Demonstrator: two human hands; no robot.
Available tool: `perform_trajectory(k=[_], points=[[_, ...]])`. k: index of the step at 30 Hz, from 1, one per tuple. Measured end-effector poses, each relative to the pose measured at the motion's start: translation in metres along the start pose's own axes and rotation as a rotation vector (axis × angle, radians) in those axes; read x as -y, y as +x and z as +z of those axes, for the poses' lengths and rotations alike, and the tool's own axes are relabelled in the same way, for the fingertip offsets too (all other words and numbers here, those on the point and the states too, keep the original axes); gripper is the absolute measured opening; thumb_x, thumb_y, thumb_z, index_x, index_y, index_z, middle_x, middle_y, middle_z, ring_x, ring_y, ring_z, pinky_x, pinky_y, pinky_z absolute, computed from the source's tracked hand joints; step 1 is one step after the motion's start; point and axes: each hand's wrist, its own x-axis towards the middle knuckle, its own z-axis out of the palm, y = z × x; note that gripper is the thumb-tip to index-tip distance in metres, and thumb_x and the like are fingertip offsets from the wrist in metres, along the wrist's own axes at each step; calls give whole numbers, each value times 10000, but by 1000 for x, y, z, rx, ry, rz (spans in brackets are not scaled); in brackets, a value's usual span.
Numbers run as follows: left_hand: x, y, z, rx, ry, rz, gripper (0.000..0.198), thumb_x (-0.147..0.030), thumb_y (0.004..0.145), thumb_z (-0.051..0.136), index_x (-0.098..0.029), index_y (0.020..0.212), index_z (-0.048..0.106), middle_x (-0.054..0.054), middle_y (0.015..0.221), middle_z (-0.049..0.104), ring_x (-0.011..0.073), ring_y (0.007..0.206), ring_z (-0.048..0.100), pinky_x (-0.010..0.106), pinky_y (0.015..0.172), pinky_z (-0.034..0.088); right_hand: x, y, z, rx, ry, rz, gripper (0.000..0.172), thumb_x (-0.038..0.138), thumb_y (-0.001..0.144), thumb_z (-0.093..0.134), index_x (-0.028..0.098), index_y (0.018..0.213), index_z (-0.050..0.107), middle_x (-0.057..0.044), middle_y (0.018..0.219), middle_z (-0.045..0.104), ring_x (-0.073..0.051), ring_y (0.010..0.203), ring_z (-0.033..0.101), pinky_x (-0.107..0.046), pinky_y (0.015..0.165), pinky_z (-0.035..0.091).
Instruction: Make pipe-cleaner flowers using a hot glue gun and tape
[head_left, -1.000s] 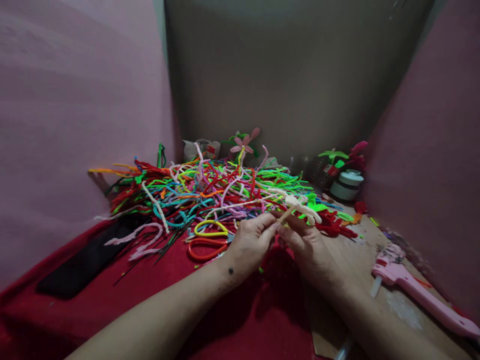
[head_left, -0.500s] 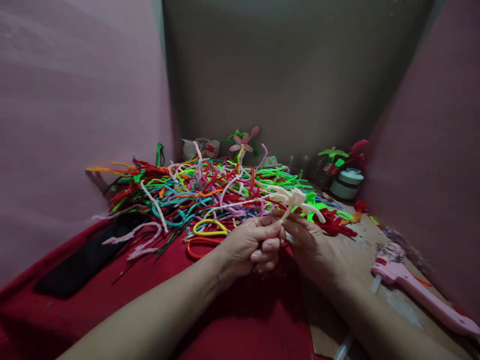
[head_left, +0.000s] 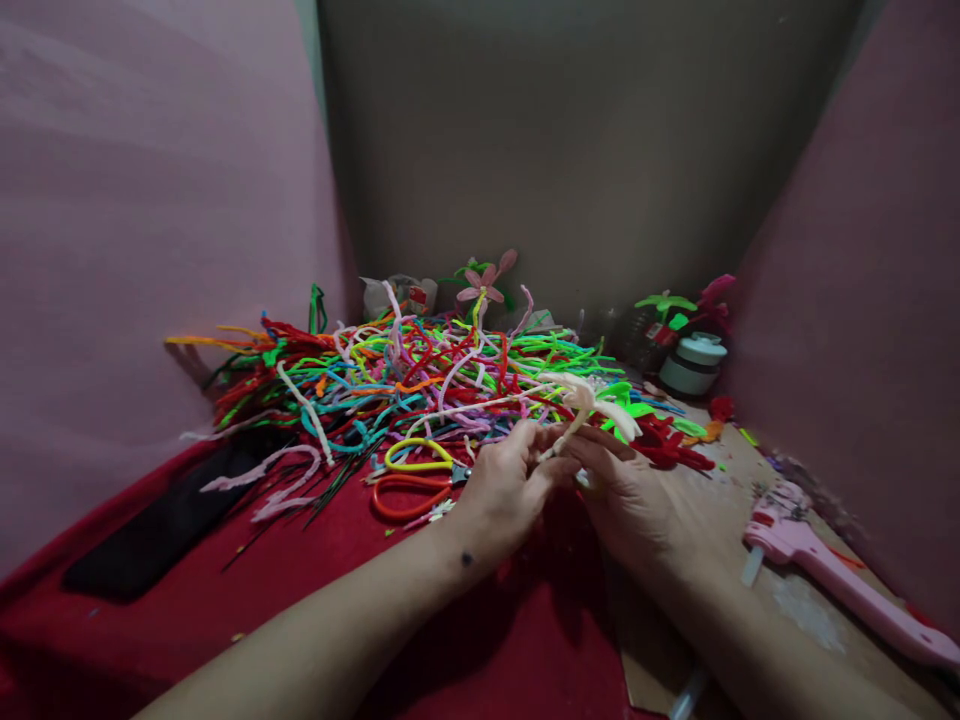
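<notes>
A cream-white pipe-cleaner flower (head_left: 583,396) tilts up out of my two hands, its petals spread above the fingers and its stem running down between them. My left hand (head_left: 514,480) is closed around the lower stem, with the fingertips partly hidden. My right hand (head_left: 619,490) pinches the stem from the other side, close to the petals. Both hands touch each other at the stem. Just left of my left hand lie scissors (head_left: 411,497) with one yellow and one red handle loop; their blades are partly covered by the hand.
A big heap of coloured pipe cleaners (head_left: 420,370) spreads behind the hands. A pink glue gun (head_left: 832,575) lies on a board (head_left: 712,520) at right. A black flat object (head_left: 157,525) rests at left on the red cloth (head_left: 300,600). A lidded jar (head_left: 694,365) stands at the back right.
My left hand has turned over, its back now facing up more, and its fingers have shifted along the stem. The flower has tilted and turned slightly. More of the scissors shows.
</notes>
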Motion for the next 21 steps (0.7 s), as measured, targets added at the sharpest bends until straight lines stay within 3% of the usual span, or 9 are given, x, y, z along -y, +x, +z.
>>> perform_trajectory(k=[3, 7, 11, 16, 21], points=[[7, -3, -1, -124, 269, 196, 107, -313, 790, 580, -206, 795, 575, -17, 646, 514, 98, 530, 437, 205, 539, 299, 8, -4, 5, -43, -32, 7, 87, 231, 668, 672, 218, 751, 691, -1, 732, 643, -156, 681, 549, -292, 668, 444], [6, -4, -3, -82, 333, 244, 172, -278, 862, 459, -205, 753, 571, -23, 616, 466, 98, 535, 403, 209, 564, 296, 13, -8, 8, -39, -91, -70, 94, 250, 672, 676, 252, 764, 698, -13, 816, 663, -189, 805, 569, -318, 769, 446], [2, 1, -2, -47, 118, 141, 189, -308, 865, 448, -188, 771, 559, -41, 592, 427, 82, 519, 363, 195, 517, 289, 10, -8, 6, 22, -150, -43, 133, 307, 690, 671, 229, 792, 707, -22, 776, 655, -179, 737, 567, -318, 713, 456], [-5, 4, 2, -3, -202, -57, 247, -356, 811, 527, -163, 661, 492, -74, 494, 368, 43, 420, 277, 179, 420, 219, 7, -5, 0, -2, -233, -55, 201, 375, 737, 623, 225, 848, 695, -7, 705, 616, -126, 577, 488, -262, 553, 410], [-13, 3, 1, 94, -422, -191, 249, -378, 774, 589, -151, 702, 516, -70, 459, 432, 20, 339, 283, 165, 352, 179, 5, -2, -4, 24, -229, -44, 213, 393, 743, 624, 197, 803, 682, 1, 668, 576, -105, 523, 414, -245, 483, 351]])
